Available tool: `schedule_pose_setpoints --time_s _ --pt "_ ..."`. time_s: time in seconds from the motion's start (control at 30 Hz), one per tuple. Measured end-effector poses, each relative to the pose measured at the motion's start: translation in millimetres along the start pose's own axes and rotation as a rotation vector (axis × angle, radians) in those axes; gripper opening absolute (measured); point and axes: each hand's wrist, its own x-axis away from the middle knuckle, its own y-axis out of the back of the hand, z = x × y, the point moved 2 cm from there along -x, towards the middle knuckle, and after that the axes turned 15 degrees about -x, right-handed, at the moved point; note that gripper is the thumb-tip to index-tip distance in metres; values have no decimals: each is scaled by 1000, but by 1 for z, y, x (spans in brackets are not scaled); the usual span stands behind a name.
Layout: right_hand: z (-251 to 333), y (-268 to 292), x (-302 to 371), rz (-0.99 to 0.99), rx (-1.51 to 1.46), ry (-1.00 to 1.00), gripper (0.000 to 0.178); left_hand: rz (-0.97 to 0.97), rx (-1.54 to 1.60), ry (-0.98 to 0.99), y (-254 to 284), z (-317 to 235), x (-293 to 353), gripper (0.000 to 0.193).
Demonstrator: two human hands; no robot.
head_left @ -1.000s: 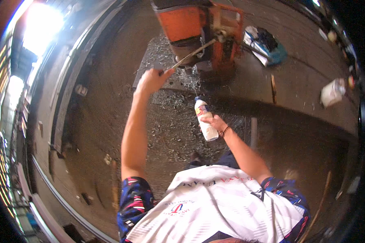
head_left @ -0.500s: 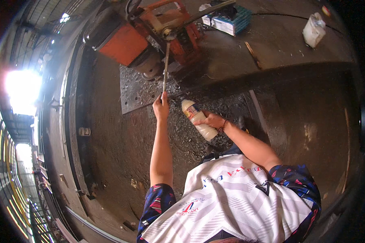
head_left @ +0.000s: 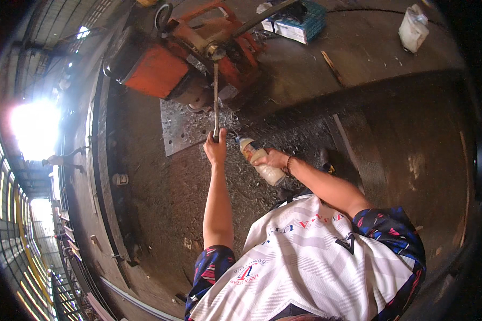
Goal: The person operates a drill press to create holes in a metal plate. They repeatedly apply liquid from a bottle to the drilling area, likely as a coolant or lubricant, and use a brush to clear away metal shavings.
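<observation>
Left hand on the lever, right hand on the bottle

Nearest is the person's patterned white shirt (head_left: 305, 262), both forearms reaching away from it. The right hand (head_left: 273, 159) is wrapped around the body of a pale plastic bottle (head_left: 250, 152), fingers closed on it. The bottle leans, its dark cap end pointing far and left; holding it low on the body probably leaves that end free to aim. Whether liquid leaves it, I cannot tell.

Just left, the left hand (head_left: 215, 150) is clamped around the near end of a long metal lever (head_left: 216, 101). The lever runs away to a hub on the orange machine (head_left: 158, 69); gripping its very end likely gives the most leverage.

Beyond the hands, a holed metal plate (head_left: 178, 127) lies under the near side of the machine, strewn with shavings (head_left: 227, 115), presumably cut there. Farther right lie a wood strip (head_left: 332, 68), a loaded blue crate (head_left: 310, 25) and a whitish jug (head_left: 414, 31), all well apart from the hands.
</observation>
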Motion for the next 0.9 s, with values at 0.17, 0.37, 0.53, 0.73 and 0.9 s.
schedule_pose_setpoints --time_s 0.17,0.37,0.53,0.73,0.9 --pt "-17 22 -38 16 138 11 42 23 7 19 10 -18 3 53" --pt "-2 34 -57 49 295 34 40 31 -74 137 6 -16 5 46" --pt "19 55 -64 177 271 85 40 2 -215 209 0 -21 3 35" --pt "70 53 -29 190 -6 -113 32 46 -216 387 -4 -12 11 32" --pt "89 66 -30 207 57 -79 30 70 -176 414 -4 -18 7 33"
